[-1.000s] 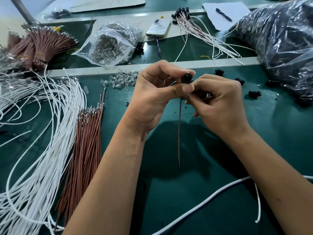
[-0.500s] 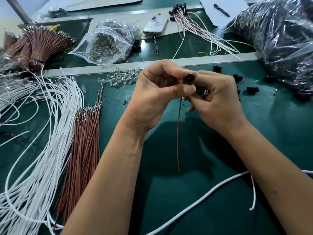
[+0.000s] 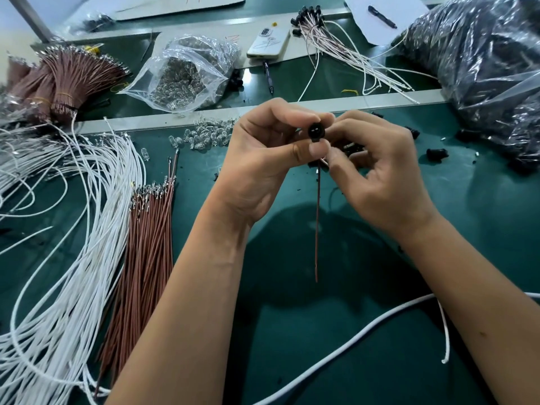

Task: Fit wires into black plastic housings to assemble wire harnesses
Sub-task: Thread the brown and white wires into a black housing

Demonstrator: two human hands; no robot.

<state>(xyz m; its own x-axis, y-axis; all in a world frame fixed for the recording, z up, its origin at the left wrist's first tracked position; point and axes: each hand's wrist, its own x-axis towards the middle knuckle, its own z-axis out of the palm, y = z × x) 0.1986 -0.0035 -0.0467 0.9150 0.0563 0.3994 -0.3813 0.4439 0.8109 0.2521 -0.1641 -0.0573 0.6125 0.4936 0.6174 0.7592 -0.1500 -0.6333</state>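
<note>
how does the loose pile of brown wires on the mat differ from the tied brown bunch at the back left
The loose brown wires lie flat, untied, roughly parallel, ends toward the far side. The tied brown bunch is held by yellow bands and fans out at the top. The loose wires sit beside the white wires; the bunch lies behind the metal rail. Both have metal tips.

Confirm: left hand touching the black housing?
Touching. Head view shows left hand pinching the black housing between thumb and forefinger, no gap.

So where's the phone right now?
In the head view, the phone lies face down at the far centre of the bench, between the clear bag of bulbs and the finished harnesses.
</note>
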